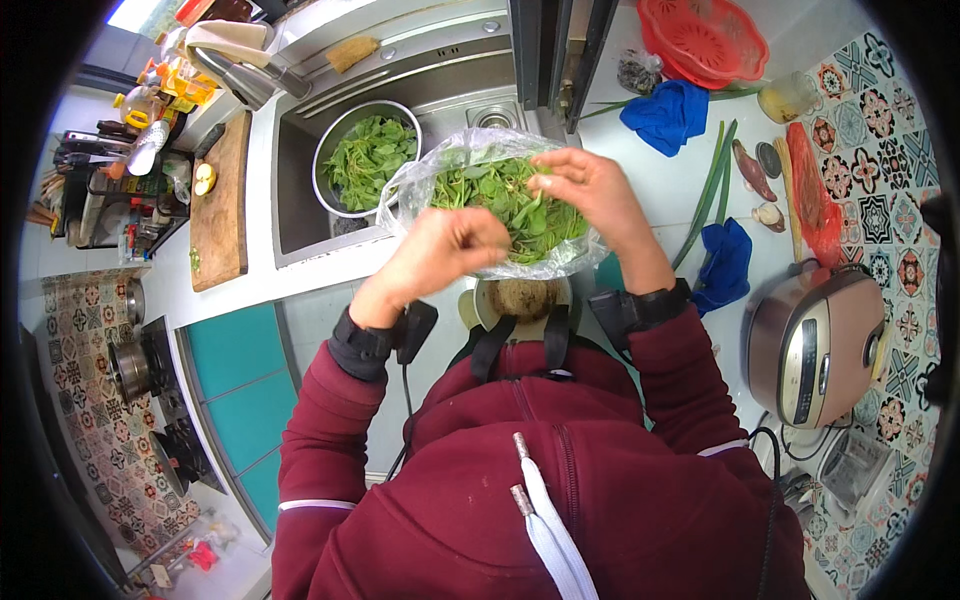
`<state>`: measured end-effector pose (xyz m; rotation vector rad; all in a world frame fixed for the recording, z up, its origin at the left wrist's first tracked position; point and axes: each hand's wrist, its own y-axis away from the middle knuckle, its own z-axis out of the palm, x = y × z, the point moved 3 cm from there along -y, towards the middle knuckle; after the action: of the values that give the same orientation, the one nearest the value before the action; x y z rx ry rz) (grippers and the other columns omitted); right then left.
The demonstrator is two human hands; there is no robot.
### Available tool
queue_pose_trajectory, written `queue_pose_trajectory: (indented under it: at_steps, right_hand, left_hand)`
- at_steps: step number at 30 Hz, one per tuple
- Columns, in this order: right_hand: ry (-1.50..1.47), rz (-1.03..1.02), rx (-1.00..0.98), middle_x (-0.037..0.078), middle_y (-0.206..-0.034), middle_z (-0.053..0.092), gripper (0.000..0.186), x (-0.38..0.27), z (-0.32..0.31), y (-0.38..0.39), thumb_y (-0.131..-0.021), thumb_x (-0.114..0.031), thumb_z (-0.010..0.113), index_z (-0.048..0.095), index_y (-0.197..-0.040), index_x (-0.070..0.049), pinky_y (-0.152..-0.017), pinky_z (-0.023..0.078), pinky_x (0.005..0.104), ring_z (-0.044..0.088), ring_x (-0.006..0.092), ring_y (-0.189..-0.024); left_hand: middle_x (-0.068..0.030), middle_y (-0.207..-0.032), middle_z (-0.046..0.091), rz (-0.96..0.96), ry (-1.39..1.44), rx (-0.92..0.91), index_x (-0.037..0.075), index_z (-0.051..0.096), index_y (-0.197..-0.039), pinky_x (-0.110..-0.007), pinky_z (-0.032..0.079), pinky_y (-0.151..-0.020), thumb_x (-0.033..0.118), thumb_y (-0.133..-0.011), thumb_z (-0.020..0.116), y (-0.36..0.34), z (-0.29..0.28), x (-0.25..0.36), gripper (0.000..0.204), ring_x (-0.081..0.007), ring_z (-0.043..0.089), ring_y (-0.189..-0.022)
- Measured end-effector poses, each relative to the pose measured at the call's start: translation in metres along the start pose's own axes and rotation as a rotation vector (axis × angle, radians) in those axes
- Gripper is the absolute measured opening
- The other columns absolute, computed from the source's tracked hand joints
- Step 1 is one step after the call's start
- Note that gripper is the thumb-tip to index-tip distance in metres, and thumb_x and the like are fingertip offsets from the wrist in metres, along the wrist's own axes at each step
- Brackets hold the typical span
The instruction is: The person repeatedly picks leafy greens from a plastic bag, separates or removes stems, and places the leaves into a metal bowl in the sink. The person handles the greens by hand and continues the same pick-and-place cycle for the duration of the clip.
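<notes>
A clear plastic bag (420, 178) full of leafy greens (535, 222) lies open in front of me at the sink's near right. Over its near left side is my left hand (452, 248), fingers curled and pressed together beside the leaves; whatever they pinch is hidden. My right hand (592, 190) is above the bag's right side, thumb and fingers bent toward each other by the stems. I cannot make out what is between them. More loose greens (372, 160) fill a round metal basin (318, 178) in the sink, left of the bag.
The steel sink (290, 215) has a drain (492, 118) at its right. A cutting board (218, 225) with a cut fruit (205, 178) is at left. Right are blue cloths (668, 116), green onions (712, 195), a red colander (705, 40) and a rice cooker (815, 345). Below the bag stands a pale bucket (522, 298).
</notes>
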<state>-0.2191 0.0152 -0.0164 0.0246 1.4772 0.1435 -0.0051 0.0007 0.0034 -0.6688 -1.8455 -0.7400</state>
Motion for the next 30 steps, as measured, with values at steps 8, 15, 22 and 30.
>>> queue_pose_trajectory:
  at_steps: [8,15,22,30]
  right_hand:
    - [-0.348,0.181,0.101,0.004,-0.1,0.065,0.037,0.002,-0.028,0.015,-0.095,-0.012,0.053,0.052,-0.131,-0.002,-0.08,0.047,0.024,0.063,0.0119,-0.092]
    - [-0.489,0.15,0.113,0.002,-0.09,0.058,0.039,0.012,-0.029,0.018,-0.092,-0.007,0.049,0.051,-0.131,-0.001,-0.079,0.048,0.027,0.058,0.0111,-0.08]
    - [-0.339,0.112,0.097,-0.003,-0.085,0.052,0.03,0.004,-0.017,0.032,-0.094,-0.016,0.06,0.058,-0.12,-0.001,-0.074,0.046,0.0225,0.048,0.0045,-0.074]
    - [-0.273,0.149,0.102,-0.003,-0.08,0.052,0.027,0.008,-0.006,0.034,-0.094,-0.016,0.061,0.059,-0.117,-0.001,-0.067,0.046,0.0211,0.048,0.005,-0.068]
  left_hand:
    - [-0.0128,-0.085,0.068,0.099,-0.458,-0.347,0.006,0.067,-0.098,-0.036,0.053,-0.073,0.016,-0.085,0.069,0.014,0.047,-0.009,0.016,-0.0313,0.066,-0.08]
    - [-0.0124,-0.096,0.066,0.197,-0.667,0.285,0.006,0.066,-0.1,-0.038,0.053,-0.073,0.005,-0.08,0.066,-0.041,0.009,-0.008,0.019,-0.0315,0.065,-0.084]
    - [-0.011,-0.096,0.065,0.03,-0.928,0.211,0.012,0.069,-0.098,-0.043,0.051,-0.08,0.016,-0.077,0.07,-0.073,0.01,-0.031,0.021,-0.0322,0.062,-0.093]
    - [-0.0087,-0.092,0.063,0.077,-0.894,0.205,0.015,0.069,-0.096,-0.042,0.052,-0.079,0.016,-0.078,0.069,-0.065,0.006,-0.034,0.019,-0.0301,0.063,-0.095]
